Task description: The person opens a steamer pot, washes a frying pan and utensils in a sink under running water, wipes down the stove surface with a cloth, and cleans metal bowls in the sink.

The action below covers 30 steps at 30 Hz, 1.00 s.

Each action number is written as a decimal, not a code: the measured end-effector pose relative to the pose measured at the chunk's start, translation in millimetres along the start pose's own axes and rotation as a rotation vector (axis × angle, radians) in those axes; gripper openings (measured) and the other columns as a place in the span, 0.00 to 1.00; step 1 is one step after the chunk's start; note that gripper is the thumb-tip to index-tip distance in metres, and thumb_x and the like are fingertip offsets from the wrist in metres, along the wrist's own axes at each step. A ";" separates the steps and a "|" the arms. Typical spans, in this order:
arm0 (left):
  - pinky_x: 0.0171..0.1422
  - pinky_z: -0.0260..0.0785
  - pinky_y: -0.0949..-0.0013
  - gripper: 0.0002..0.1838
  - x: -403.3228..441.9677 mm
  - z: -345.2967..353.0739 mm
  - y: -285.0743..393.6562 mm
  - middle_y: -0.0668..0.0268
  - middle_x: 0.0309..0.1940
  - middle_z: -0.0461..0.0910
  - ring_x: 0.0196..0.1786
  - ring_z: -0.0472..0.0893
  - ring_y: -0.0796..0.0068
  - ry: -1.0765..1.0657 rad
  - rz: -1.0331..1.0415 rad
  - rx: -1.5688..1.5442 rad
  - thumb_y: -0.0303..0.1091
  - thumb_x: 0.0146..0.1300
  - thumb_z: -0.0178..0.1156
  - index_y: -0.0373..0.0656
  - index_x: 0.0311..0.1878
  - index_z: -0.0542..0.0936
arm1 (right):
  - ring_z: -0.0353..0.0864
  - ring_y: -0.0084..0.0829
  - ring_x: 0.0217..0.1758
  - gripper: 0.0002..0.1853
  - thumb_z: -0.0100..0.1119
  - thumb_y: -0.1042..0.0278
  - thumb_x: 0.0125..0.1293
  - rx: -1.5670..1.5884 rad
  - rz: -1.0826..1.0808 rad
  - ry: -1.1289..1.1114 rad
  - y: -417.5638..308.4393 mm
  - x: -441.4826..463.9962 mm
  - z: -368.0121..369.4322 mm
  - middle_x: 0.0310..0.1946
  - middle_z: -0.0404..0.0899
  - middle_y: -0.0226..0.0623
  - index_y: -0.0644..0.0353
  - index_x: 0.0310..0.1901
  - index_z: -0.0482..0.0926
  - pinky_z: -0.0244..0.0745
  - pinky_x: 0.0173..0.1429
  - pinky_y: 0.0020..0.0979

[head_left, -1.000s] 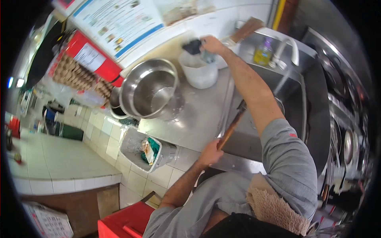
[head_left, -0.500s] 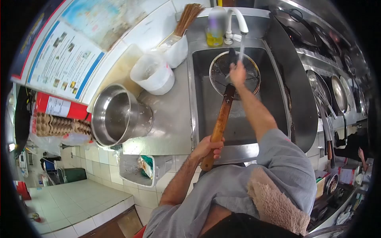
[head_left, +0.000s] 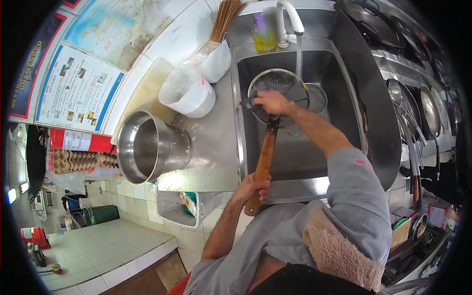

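Note:
My left hand is wrapped around the lower wooden handle of a round wire-mesh strainer. The strainer's head, with its metal rim and dark mesh, is held tilted over the sink. Over the mesh, near where the handle joins, is my right hand, fingers curled and smeared by motion. A small dark object shows at its fingertips; its kind is too blurred to tell. Water runs from the white faucet just behind the strainer, into the basin.
Left of the sink stand a steel pot, a white plastic tub and another holding a stick brush. A yellow soap bottle is beside the faucet. Below the counter is a grey bin; pans hang at right.
My right hand has moved left across the mesh, from the rim near the faucet stream. The strainer head has shifted slightly left, while my left hand keeps its hold.

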<state>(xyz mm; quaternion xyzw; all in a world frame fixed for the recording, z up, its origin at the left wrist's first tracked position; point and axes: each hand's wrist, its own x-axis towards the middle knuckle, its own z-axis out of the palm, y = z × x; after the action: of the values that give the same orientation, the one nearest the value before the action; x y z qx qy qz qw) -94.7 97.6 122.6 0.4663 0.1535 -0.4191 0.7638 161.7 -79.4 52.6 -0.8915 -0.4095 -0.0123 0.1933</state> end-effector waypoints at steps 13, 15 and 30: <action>0.17 0.64 0.70 0.11 56.1 1.7 19.9 0.67 0.21 0.67 0.18 0.68 0.78 0.175 0.124 0.143 0.24 0.54 0.54 0.37 0.40 0.66 | 0.76 0.48 0.46 0.23 0.53 0.65 0.50 0.770 0.962 0.432 -32.1 -43.7 52.5 0.39 0.77 0.50 0.59 0.51 0.72 0.68 0.50 0.40; 0.16 0.64 0.69 0.09 65.1 -2.9 33.4 0.67 0.19 0.66 0.17 0.68 0.78 0.182 0.142 0.143 0.24 0.53 0.53 0.37 0.38 0.66 | 0.76 0.48 0.44 0.20 0.53 0.64 0.50 0.759 0.925 0.406 -95.2 -49.4 14.2 0.35 0.77 0.50 0.58 0.46 0.73 0.69 0.48 0.41; 0.30 0.72 0.68 0.18 61.3 1.6 20.0 0.64 0.24 0.73 0.24 0.75 0.74 0.220 0.112 0.470 0.29 0.46 0.64 0.36 0.38 0.67 | 0.73 0.38 0.44 0.35 0.66 0.60 0.46 1.530 1.140 0.478 -72.9 -76.1 51.0 0.43 0.73 0.48 0.73 0.53 0.66 0.69 0.48 0.35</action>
<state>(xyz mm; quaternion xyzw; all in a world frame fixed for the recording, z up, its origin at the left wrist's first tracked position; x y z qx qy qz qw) -42.4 70.0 96.8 0.6815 0.1080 -0.3471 0.6351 50.6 -73.5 16.1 -0.5639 0.2341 0.1712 0.7732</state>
